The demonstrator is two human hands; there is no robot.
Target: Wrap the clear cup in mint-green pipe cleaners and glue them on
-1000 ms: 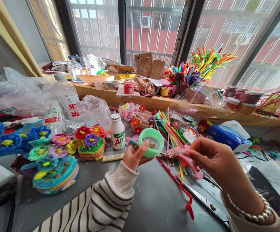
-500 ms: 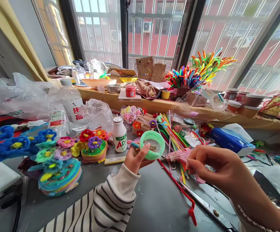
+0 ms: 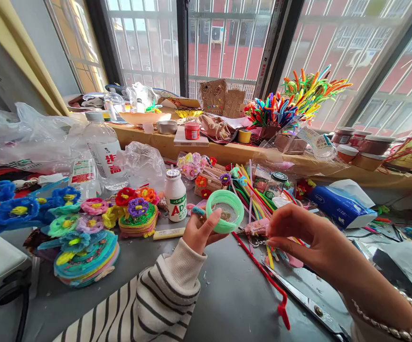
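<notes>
One green ring (image 3: pixel 223 228), clamped in left hand (image 3: pixel 198 232) above grey table (image 3: pixel 223 299). Right hand (image 3: pixel 300 232) at three o'clock from ring, fingertips close together; cannot tell if pinching anything. White bottle (image 3: pixel 175 197), nine o'clock; red pipe cleaner (image 3: pixel 258 267), five o'clock.

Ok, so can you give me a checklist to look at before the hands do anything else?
1. Green ring held: ok, the left hand has its thumb against it.
2. Right hand holding nothing: cannot tell; its fingertips are close together, and anything between them is too small to make out.
3. Scissors put away: not ok, they lie on the table, below the right hand in the picture.
4. Pink glue gun switched off: cannot tell, it is partly hidden behind the right hand.
5. White bottle standing upright: ok.
</notes>
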